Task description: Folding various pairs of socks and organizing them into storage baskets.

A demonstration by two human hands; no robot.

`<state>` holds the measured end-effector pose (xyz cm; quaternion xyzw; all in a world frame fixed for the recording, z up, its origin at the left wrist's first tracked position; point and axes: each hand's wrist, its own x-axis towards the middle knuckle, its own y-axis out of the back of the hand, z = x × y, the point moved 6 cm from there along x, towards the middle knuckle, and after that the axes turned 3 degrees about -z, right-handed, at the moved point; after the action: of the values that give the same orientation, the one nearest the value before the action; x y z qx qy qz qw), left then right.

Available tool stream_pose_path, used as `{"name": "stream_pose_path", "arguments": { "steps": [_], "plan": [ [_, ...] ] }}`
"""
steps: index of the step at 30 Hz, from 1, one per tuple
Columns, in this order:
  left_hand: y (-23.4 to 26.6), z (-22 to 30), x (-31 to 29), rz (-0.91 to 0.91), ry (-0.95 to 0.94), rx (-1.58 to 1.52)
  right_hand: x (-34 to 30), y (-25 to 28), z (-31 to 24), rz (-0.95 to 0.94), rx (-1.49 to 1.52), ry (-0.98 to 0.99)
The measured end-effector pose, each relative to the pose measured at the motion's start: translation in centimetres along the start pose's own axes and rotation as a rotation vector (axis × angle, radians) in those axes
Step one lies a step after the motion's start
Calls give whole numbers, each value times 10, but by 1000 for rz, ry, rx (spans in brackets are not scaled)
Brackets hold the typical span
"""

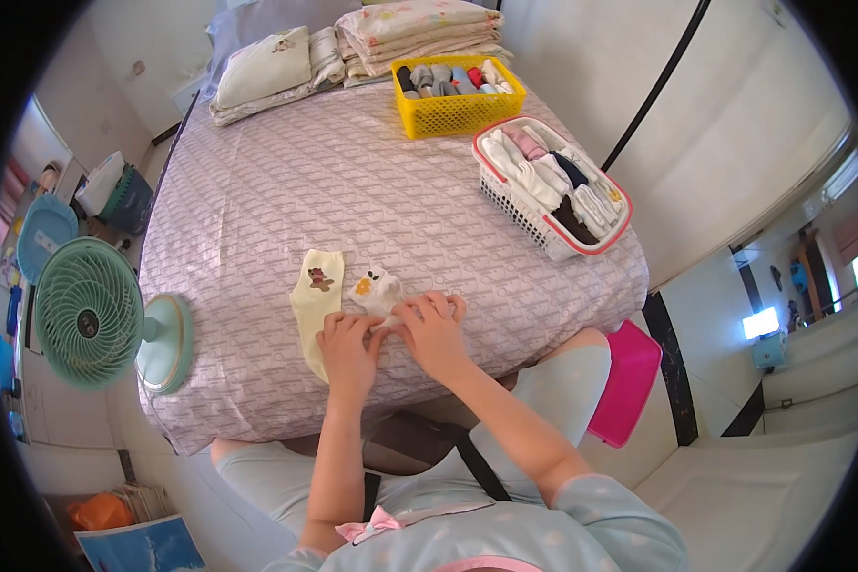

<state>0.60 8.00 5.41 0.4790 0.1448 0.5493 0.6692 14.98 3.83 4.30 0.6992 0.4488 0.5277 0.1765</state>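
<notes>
A white sock (376, 289) with an orange and dark print lies near the front of the bed, its near end bunched between my hands. My left hand (349, 345) pinches that near end with bent fingers. From the other side my right hand (433, 330) also has its fingers closed on the bunched fabric; part of the sock is hidden beneath them. Just left of it, a pale yellow sock (316, 305) with a brown animal print lies flat, its lower part next to my left hand.
A white basket (543, 221) with a red rim holds folded clothes at the right. Behind it stands a yellow basket (448, 116) of rolled items. Folded bedding (415, 33) is stacked at the far end. A green fan (91, 315) stands at the left, a pink bin (627, 381) at the lower right.
</notes>
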Motion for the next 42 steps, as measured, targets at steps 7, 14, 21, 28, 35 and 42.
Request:
{"name": "stream_pose_path", "arguments": {
  "steps": [7,14,21,28,35,42],
  "plan": [
    [2,4,12,-150,117,120,4,-4,11,-51,19,86],
    [1,18,-2,21,-128,17,12,-18,15,-345,22,-59],
    [3,10,2,27,-128,-59,23,-18,13,-394,-83,-152],
    [-1,-4,31,-233,50,4,14,5,-8,-151,-8,84],
    [7,6,7,14,-125,15,21,-14,10,-178,-8,46],
    [0,-4,17,-99,-141,24,30,-10,19,-237,11,-109]
  ]
}}
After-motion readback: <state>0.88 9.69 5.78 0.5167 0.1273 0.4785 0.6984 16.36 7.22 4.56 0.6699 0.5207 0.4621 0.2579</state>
